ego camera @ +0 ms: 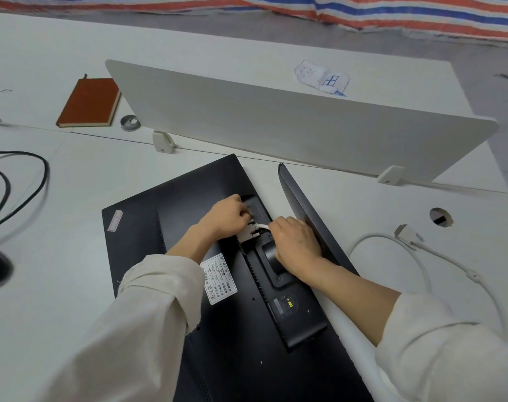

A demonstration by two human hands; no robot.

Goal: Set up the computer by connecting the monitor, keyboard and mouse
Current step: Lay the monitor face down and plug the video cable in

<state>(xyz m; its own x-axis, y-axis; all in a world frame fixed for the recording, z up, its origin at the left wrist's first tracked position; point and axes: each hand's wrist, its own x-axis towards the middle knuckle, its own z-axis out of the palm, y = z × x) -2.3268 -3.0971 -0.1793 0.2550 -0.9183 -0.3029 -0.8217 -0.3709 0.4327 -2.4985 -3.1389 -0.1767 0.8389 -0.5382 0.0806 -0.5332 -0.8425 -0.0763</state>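
Head view: the black monitor [189, 227] lies face down on the white desk [58, 285], its back panel up and its stand base [311, 216] tilted up at the right. The left hand [229, 217] sits on the middle of the back panel with fingers curled round the white cable connector [248, 235], which rests against the monitor's port area. The right hand [296, 245] lies just beside it on the stand neck [271, 256], fingers curled down near the white cable [261, 226]; whether it pinches the cable cannot be told. Both sleeves are cream. To the right on the desk, the cable's other plug [406, 233] lies loose near a round cable hole [441, 217]. A white asset sticker [219, 278] is stuck on the monitor near the left wrist. Far behind stands a white divider panel [276, 120]; beyond it at the left lie a brown notebook [88, 103] and a grey ring [130, 122]. Black cables [29, 181] loop at the left edge.
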